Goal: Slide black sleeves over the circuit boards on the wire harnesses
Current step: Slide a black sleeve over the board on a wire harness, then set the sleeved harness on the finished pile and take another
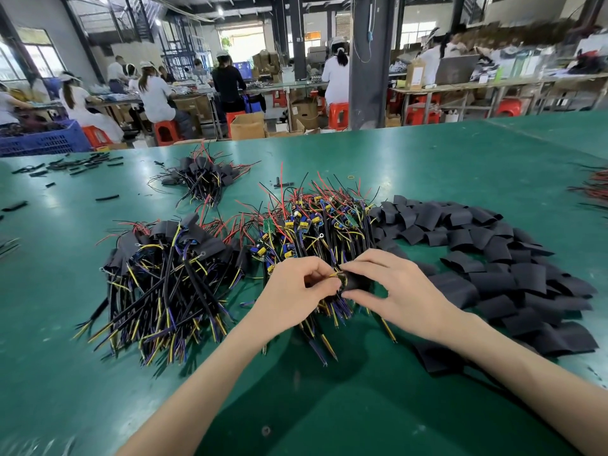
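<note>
My left hand [296,287] pinches the yellow and black wires of one harness [335,275] just above the middle pile. My right hand [388,291] pinches a black sleeve [357,282] right against those wires; the sleeve's mouth meets the wire ends. Behind my hands lies a heap of bare circuit boards with red, yellow and black wires [316,225]. To the right spreads a large pile of flat black sleeves [487,258]. On the left sits a pile of sleeved harnesses [171,258]. The board in my fingers is hidden.
A second, smaller heap of sleeved harnesses [204,179] lies further back on the green table [329,406]. Loose black tube pieces [79,164] are scattered at the far left. More red wires [595,185] show at the right edge. Seated workers fill the benches beyond.
</note>
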